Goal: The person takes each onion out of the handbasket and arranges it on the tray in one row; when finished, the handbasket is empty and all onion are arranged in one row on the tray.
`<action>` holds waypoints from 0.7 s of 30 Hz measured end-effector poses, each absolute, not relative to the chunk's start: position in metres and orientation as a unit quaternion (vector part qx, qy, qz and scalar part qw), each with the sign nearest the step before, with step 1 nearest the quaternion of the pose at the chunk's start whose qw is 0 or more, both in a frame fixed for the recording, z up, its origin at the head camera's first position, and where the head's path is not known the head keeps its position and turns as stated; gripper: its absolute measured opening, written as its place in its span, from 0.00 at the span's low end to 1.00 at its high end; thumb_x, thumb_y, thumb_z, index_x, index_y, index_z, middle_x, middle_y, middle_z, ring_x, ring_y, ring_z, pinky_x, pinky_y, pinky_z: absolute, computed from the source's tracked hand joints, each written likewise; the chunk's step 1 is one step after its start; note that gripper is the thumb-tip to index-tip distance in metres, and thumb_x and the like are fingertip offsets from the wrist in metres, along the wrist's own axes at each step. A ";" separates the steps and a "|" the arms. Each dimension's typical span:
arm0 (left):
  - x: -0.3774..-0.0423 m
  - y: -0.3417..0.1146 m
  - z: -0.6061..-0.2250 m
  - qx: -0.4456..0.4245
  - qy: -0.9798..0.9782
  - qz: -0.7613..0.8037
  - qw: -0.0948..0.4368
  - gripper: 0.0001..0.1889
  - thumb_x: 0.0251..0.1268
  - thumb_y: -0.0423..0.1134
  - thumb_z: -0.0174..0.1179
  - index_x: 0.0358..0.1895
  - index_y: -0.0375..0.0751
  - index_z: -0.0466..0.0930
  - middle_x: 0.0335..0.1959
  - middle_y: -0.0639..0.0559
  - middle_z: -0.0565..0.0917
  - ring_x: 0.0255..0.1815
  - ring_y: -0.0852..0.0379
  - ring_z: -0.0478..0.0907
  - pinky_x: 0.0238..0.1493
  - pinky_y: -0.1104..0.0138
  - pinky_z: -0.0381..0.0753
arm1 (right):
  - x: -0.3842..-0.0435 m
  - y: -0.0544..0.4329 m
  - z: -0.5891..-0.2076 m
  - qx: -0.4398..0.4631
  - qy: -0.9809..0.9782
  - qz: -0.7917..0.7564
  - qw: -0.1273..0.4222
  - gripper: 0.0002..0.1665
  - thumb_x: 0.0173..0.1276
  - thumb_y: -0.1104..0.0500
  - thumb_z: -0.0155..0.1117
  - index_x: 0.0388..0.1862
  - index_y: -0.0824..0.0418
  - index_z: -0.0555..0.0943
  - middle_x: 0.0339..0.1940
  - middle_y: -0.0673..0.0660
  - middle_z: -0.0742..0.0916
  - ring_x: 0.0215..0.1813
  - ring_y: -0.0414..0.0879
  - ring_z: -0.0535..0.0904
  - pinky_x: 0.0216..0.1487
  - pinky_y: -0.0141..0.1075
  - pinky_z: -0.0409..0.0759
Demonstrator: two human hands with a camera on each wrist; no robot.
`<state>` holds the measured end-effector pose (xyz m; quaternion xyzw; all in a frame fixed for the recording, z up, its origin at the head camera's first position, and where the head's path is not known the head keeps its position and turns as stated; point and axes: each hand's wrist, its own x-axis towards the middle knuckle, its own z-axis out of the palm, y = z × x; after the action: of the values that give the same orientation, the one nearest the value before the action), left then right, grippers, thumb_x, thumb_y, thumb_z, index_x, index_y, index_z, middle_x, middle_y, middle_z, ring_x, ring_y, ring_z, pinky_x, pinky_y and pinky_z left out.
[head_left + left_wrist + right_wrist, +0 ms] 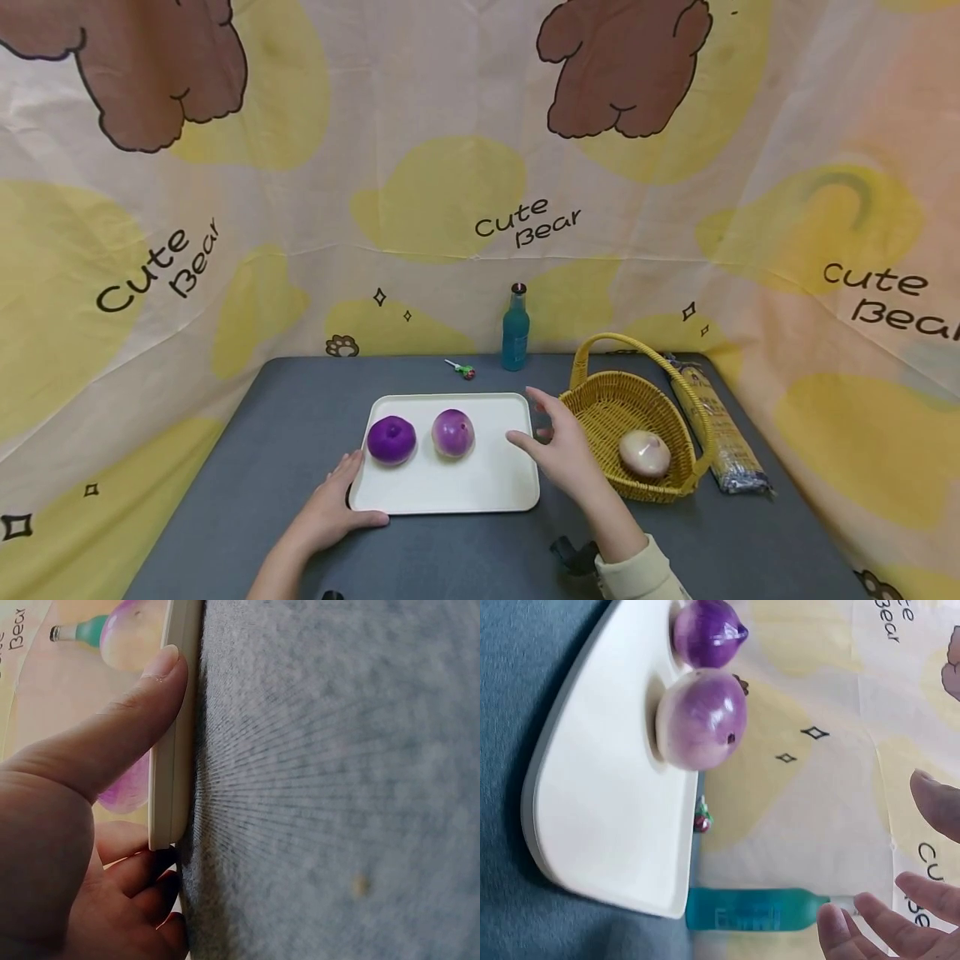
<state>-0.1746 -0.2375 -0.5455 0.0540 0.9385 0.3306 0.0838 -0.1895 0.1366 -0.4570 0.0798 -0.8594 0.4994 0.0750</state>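
A white rectangular tray (480, 483) lies on the grey table. On it sit a dark purple onion-like vegetable (391, 440) at the left and a paler purple-and-white round vegetable (453, 433) beside it. My left hand (330, 508) holds the tray's front left corner; in the left wrist view the thumb (142, 712) lies along the front rim and the other fingers curl at the side. Over the tray's right edge hovers my right hand (562, 450), thumb and fingers spread, holding nothing. In the right wrist view its fingers (900, 930) are clear of both vegetables.
Right of the tray stands a yellow wicker basket (600, 408) with a tall handle and a whitish bulb (645, 453) inside. A long yellow packet (720, 425) lies beyond it. Behind the tray are a teal bottle (515, 333) and a lollipop (462, 370). A dark strap-like object (573, 554) lies near the front.
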 end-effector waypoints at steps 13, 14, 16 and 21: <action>-0.175 -0.238 -0.545 0.052 0.938 0.332 0.083 0.68 0.40 0.62 0.79 0.80 0.30 0.50 0.80 0.30 0.54 0.81 0.29 0.46 0.76 0.33 0.46 | -0.186 0.173 -0.451 0.066 -0.865 0.489 0.092 0.44 0.62 0.52 0.77 0.74 0.58 0.70 0.72 0.60 0.76 0.71 0.60 0.73 0.59 0.53 0.83; -0.175 -0.238 -0.545 0.051 0.938 0.332 0.083 0.68 0.40 0.62 0.79 0.80 0.30 0.50 0.80 0.30 0.54 0.81 0.29 0.46 0.76 0.33 0.45 | -0.185 0.175 -0.450 0.066 -0.865 0.488 0.096 0.44 0.62 0.52 0.77 0.74 0.58 0.70 0.72 0.60 0.76 0.71 0.60 0.73 0.59 0.53 0.83; -0.174 -0.238 -0.545 0.054 0.940 0.328 0.082 0.68 0.40 0.62 0.80 0.79 0.30 0.50 0.79 0.30 0.54 0.80 0.29 0.46 0.76 0.33 0.46 | -0.184 0.179 -0.450 0.067 -0.864 0.488 0.102 0.44 0.62 0.52 0.77 0.74 0.58 0.70 0.72 0.61 0.77 0.71 0.60 0.73 0.59 0.54 0.83; -0.174 -0.237 -0.545 0.056 0.941 0.324 0.082 0.68 0.40 0.62 0.80 0.79 0.30 0.51 0.79 0.29 0.55 0.80 0.29 0.47 0.76 0.33 0.47 | -0.181 0.191 -0.452 0.064 -0.867 0.481 0.115 0.44 0.61 0.52 0.77 0.74 0.59 0.70 0.72 0.61 0.77 0.71 0.58 0.73 0.59 0.54 0.83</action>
<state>-0.1744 -0.2372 -0.5448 0.0555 0.9407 0.3245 0.0818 -0.1809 0.1905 -0.4517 0.0643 -0.8670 0.4807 0.1150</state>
